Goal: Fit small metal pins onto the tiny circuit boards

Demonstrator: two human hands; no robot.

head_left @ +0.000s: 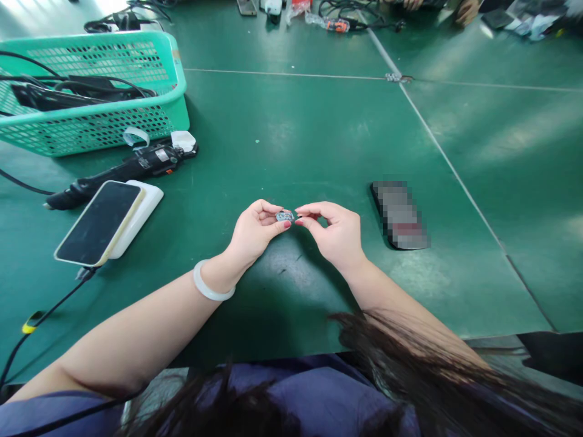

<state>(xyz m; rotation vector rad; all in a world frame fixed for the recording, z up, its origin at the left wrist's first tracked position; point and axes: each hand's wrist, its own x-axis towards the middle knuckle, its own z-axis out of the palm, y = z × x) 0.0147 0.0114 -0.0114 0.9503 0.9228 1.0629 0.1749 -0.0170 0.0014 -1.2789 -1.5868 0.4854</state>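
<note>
Near the middle of the table, my left hand [257,229] pinches a small grey-blue piece with a fine speckled pattern [285,216] between thumb and fingers. It looks like a tiny electronic part, but its exact kind is too small to tell. My right hand [334,227] faces it from the right, thumb and fingertips closed in a pinch. A tiny dark bit shows at those fingertips, close to the piece's right end; whether the two touch I cannot tell. Both hands are held just over the green table [282,158].
At the left stand a green basket [180,91] of black cables, a black corded power tool [127,167] and a phone [100,221] on a white block [152,197]. A dark phone-like device [401,215] lies right. Another person's hands [467,11] show at the far edge, near cables.
</note>
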